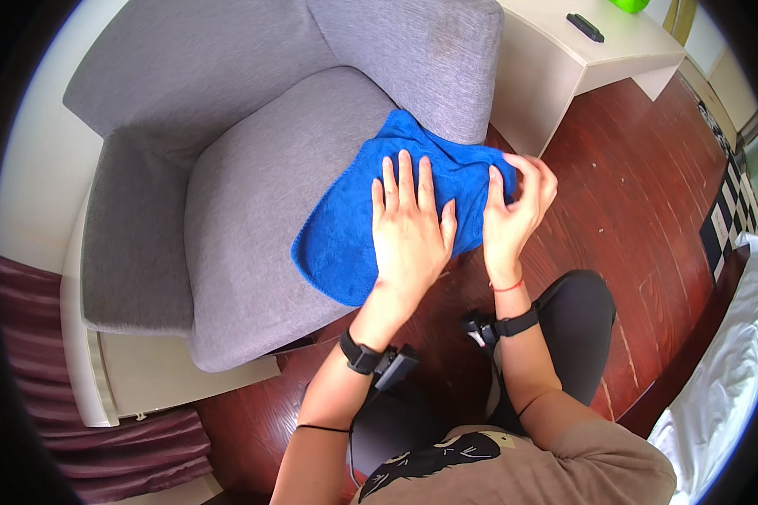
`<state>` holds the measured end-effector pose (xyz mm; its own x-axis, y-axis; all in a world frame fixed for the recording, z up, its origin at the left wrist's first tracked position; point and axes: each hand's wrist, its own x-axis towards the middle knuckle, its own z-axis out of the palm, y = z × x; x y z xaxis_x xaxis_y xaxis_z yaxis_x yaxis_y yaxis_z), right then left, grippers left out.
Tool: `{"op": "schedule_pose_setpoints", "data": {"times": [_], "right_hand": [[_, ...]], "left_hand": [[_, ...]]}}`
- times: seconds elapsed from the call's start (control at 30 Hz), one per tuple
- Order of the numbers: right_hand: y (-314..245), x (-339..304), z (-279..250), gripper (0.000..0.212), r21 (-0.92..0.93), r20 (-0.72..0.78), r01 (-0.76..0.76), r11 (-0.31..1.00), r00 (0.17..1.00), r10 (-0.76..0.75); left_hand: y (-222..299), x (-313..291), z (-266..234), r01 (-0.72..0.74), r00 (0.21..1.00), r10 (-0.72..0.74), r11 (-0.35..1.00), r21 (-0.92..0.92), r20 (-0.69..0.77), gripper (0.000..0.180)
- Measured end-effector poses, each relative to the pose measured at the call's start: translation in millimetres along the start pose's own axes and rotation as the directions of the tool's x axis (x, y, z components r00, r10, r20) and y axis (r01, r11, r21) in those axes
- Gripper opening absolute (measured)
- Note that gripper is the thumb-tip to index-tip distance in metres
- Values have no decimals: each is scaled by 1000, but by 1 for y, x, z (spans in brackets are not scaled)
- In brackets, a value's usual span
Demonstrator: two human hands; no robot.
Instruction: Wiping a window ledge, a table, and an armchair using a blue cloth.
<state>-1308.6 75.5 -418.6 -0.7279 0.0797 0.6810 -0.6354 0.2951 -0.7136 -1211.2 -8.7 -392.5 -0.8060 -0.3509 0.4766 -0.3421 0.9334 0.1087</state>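
A blue cloth (pixel 337 244) with a stitched edge lies spread over the front right part of the seat of a grey armchair (pixel 261 168). On top of it rests my left hand (pixel 408 223), flat, with its fingers spread. At the cloth's right end my right hand (pixel 518 206) pinches the bunched edge between thumb and fingers. That end hangs past the seat's front edge, and folds run through the cloth near the chair's right arm. Each of my wrists wears a black strap with a small device on it.
To the right of the chair stands a cream desk (pixel 598 42) bearing a small black object (pixel 585 28) and something bright green (pixel 630 4). Reddish wood floor (pixel 615 219) extends rightwards to a white sheet (pixel 724 370). A maroon curtain (pixel 126 446) hangs at lower left.
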Motion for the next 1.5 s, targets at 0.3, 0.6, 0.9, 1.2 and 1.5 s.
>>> {"op": "schedule_pose_setpoints", "data": {"times": [0.3,0.6,0.9,1.2,1.5], "right_hand": [[10,-57,-5,16,282,-67,-193,940,973,220],[79,-17,2,8,509,477,-765,395,633,610],[121,-82,12,9,404,387,-720,564,694,607],[131,-95,-6,20,345,607,-855,386,517,603],[95,-81,-1,43,530,548,-834,152,474,690]], "left_hand": [[27,-59,-7,-69,994,64,996,58,92,58],[51,-17,52,-204,957,216,976,80,-195,53],[25,-103,150,-276,957,289,897,-345,-14,53],[34,-90,164,118,937,-328,617,-778,-118,47],[32,-79,188,177,976,-193,444,-878,100,35]]}}
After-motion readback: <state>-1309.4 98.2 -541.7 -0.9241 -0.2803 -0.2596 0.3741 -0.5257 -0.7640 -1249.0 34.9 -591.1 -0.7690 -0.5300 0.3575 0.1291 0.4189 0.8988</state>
